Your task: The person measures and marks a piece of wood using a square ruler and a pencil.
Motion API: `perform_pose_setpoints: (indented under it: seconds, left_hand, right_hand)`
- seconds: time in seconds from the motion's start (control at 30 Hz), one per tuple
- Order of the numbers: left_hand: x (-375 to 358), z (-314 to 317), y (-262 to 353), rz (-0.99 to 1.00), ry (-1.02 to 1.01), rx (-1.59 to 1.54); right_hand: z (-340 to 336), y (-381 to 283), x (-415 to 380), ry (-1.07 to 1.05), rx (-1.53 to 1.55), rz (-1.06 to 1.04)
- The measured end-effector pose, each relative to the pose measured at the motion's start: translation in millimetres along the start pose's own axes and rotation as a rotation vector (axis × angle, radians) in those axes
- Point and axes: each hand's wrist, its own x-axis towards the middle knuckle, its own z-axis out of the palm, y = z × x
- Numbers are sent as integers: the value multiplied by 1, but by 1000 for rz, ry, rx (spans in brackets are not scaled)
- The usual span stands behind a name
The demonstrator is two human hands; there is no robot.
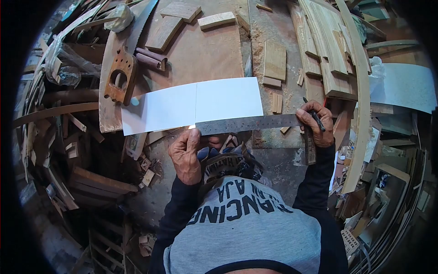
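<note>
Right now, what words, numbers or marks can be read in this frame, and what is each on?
"ANCING": large dark letters on the grey shirt, seen upside down and cut off at the left by a fold.
"AN AJA": a line above it on the shirt, partly hidden; this reading is unsure.
Lettering on the dark cloth above the shirt: too folded to read.
Ruler graduations: too small to read.
White sheet: a pencil line, no text.
</note>
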Motion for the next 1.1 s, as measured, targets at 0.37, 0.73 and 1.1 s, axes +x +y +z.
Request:
perform_pose_setpoints:
  seconds: [0.37, 0.73, 1.1]
  left_hand:
    - [-2, -3, 0, 33, -78, -30]
    - [-2, -4, -5, 39, -64, -44]
    - [-2, -5, -6, 74, -82, 38]
  right_hand:
    - [0, -4, 1, 11, -54, 17]
    - [-3, -6, 3, -1, -131, 38]
    - [1, -9, 3, -8, -72, 10]
